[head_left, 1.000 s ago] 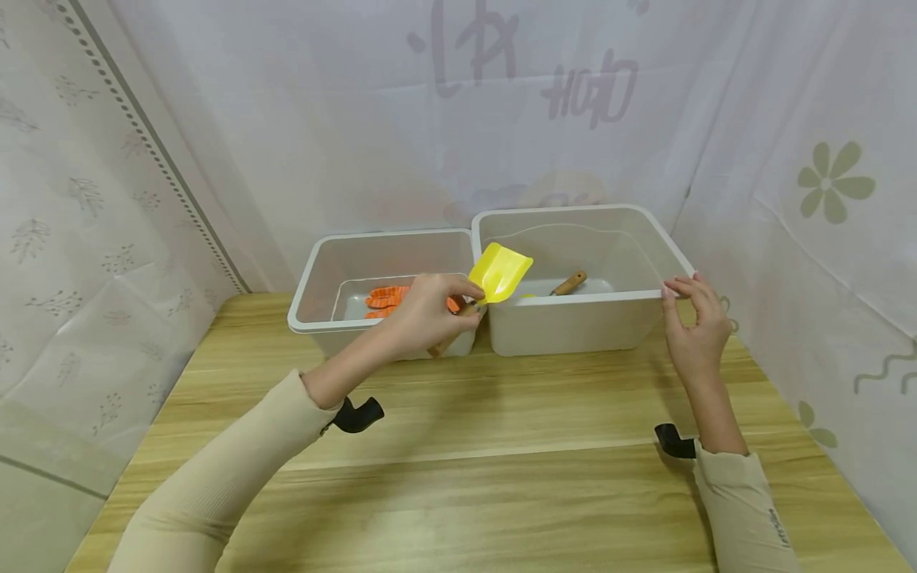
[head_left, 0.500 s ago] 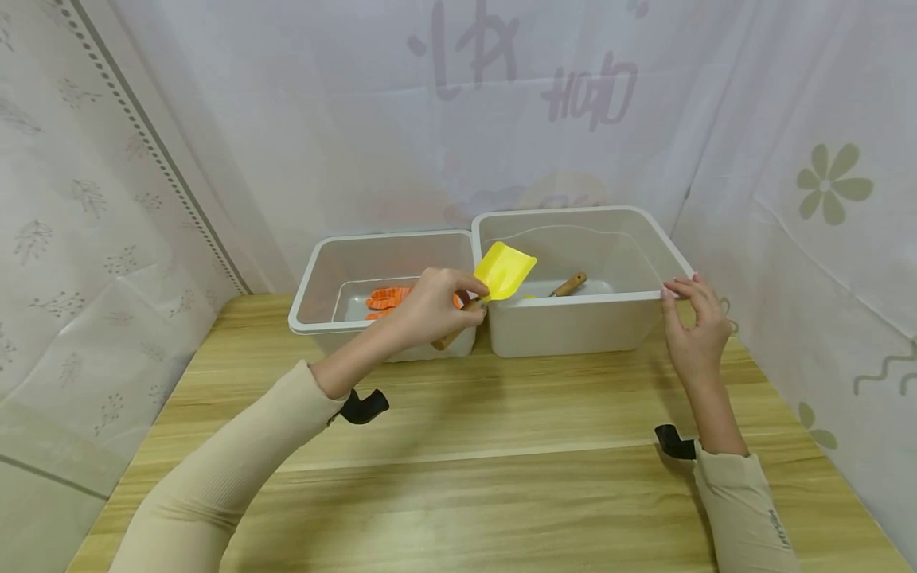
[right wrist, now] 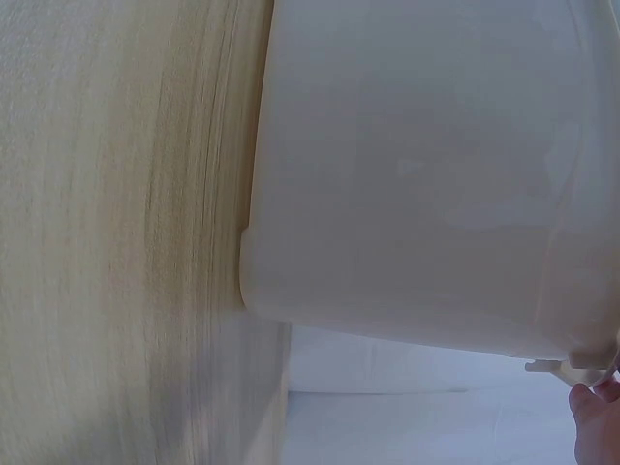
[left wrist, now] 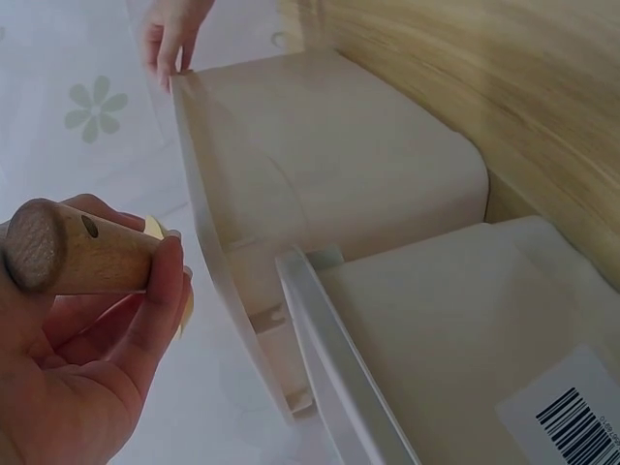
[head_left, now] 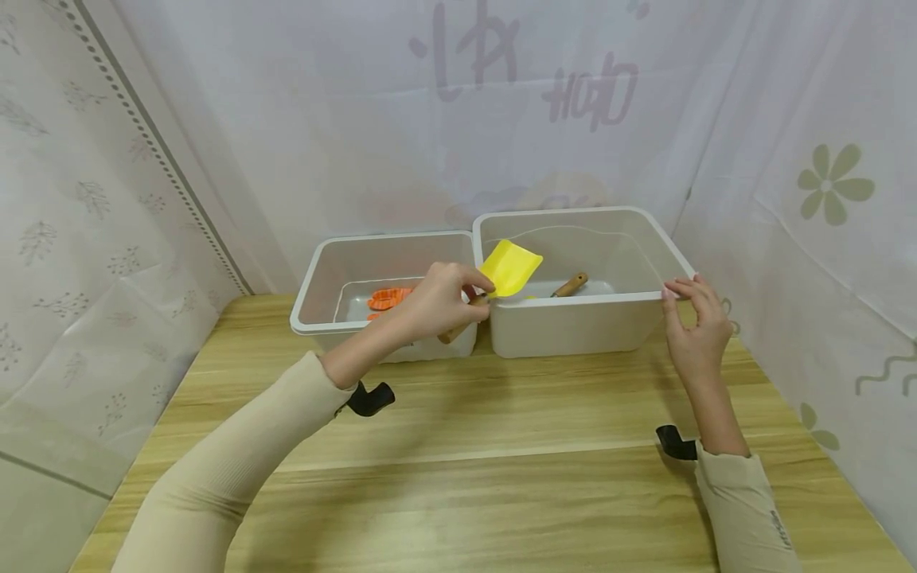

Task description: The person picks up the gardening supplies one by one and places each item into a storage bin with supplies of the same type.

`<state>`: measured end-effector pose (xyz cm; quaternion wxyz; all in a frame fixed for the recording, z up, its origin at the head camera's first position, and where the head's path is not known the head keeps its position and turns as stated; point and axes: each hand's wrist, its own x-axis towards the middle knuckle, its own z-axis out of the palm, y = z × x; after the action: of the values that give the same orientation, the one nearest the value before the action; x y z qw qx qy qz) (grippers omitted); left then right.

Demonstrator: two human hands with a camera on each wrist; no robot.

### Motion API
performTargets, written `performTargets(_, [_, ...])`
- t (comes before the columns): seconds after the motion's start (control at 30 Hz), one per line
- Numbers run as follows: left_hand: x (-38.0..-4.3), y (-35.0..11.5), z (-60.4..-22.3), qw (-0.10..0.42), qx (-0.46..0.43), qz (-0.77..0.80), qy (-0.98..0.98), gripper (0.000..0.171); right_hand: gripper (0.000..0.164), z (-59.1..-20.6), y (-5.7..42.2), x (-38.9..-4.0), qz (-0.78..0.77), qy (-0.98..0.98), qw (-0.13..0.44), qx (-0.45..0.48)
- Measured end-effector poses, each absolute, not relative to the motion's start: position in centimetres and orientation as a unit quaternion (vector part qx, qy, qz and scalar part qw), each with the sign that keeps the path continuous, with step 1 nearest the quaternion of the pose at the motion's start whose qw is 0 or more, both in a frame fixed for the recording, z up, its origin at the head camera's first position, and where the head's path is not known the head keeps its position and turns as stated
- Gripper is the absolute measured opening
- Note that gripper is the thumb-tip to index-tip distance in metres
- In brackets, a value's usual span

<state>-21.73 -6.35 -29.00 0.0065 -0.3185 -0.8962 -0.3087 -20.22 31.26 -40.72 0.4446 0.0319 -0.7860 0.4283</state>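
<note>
In the head view my left hand pinches a small hand shovel by its neck and wooden handle. Its yellow blade points up and right, over the near left corner of the right bin. The butt of the wooden handle faces the left wrist camera. At that bin's front right corner, my right hand grips the rim between thumb and fingers. Inside the right bin lies another tool with a wooden handle, its other end hidden by the front wall.
Beside it on the left stands a smaller bin with orange striped gloves inside, partly covered by my left forearm. Both bins sit at the back of a wood-grain table, against a printed curtain.
My left hand has shifted slightly to the right with the shovel, so the yellow blade reaches further over the right bin. The right hand stays at the rim.
</note>
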Motion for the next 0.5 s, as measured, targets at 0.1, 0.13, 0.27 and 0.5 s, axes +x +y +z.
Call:
performTargets(0.1, [-21.93,-6.13,-28.88,0.000,-0.320,-0.314,-0.894,0.028,0.020,-40.72,31.32,-20.19,0.428,-0.787,0.444,0.031])
performTargets(0.13, [-21.99,-6.05,-28.82,-0.001,-0.321,-0.316,-0.893,0.029,0.020,-40.72,31.35,-20.19,0.428,-0.787,0.444,0.030])
performTargets(0.27, [-22.21,-5.83,-28.66,-0.008,-0.322,-0.316,-0.892,0.029,0.020,-40.76,31.42,-20.18,0.426,-0.789,0.442,0.029])
performTargets(0.5, [-22.54,-5.59,-28.35,-0.020,-0.316,-0.312,-0.896,0.031,0.020,-40.81,31.45,-20.31,0.429,-0.792,0.434,0.025])
